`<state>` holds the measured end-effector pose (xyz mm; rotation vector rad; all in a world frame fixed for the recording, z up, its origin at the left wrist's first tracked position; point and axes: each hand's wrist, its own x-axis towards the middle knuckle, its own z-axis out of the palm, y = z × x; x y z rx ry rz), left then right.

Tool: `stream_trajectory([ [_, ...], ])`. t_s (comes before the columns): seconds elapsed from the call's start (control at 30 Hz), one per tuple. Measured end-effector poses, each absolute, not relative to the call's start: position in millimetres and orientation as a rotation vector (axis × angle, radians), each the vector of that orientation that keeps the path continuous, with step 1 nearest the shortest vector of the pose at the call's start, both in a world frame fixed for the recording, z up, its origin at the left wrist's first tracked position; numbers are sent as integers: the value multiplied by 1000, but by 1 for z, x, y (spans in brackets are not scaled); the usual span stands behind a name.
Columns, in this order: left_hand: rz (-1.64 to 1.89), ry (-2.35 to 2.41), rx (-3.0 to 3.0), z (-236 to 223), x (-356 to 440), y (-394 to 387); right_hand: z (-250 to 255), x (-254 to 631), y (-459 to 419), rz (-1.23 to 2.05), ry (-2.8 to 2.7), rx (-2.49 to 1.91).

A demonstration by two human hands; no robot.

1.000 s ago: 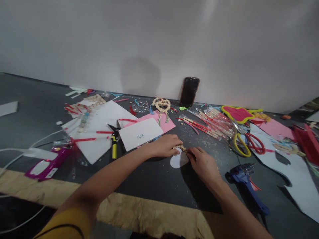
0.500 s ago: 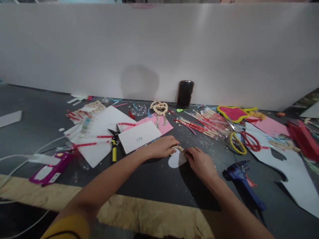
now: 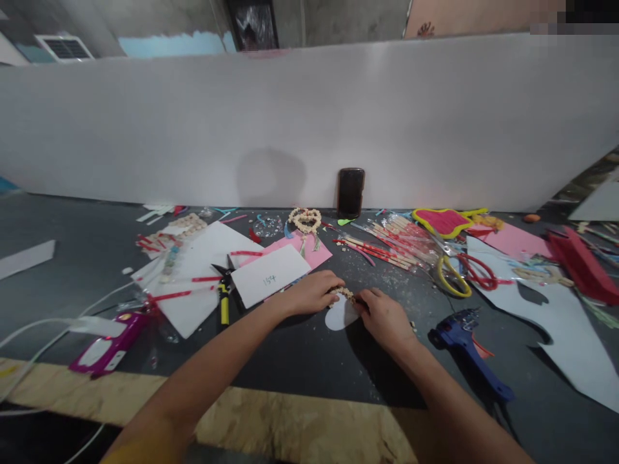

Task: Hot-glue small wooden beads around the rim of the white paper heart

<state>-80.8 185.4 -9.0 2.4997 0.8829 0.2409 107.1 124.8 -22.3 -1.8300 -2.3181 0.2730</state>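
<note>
Left grip (image 3: 313, 293): fingertips pinched together on the left end of the strand, no visible gap.
Right grip (image 3: 384, 316): thumb and forefinger closed at the strand's right end; the exact contact is partly hidden.
Beaded strand (image 3: 343, 294): short run of small pale beads, between the two hands, across the upper edge of a rounded white piece.
Strand, handling: judged light and flexible, beads hard and perhaps slick, the threading likely the weak part; best taken by both ends, pinched lightly, the middle supported.
White piece (image 3: 337, 318): thin and paper-like, judged easy to crease or slide; best held by its rim.
Surface (image 3: 300, 364): dark, specked with small debris, pale wood-like strip along the near edge.
Left of hands: white card (image 3: 268, 274) marked in green; pliers (image 3: 224, 303) with yellow and black handles; magenta device (image 3: 109, 348) with white cable.
Right of hands: blue glue gun (image 3: 464, 345); scissors (image 3: 454, 277) with yellow and red handles.
Beyond hands: tasselled bead rings (image 3: 305, 222); dark phone (image 3: 351, 193) propped against a white panel (image 3: 169, 129).
Room: grey wall (image 3: 159, 16) above the panel, patched with pale blue.
</note>
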Motion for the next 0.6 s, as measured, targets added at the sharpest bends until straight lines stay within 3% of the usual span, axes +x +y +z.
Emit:
stream_trajectory([
  [0.33,335,1077,2577,6,-98,162,12,134,82,211,-2279,-1720],
  [0.6,389,1308,2510,7,-114,117,-6,231,23,-247,-1996,-1765],
])
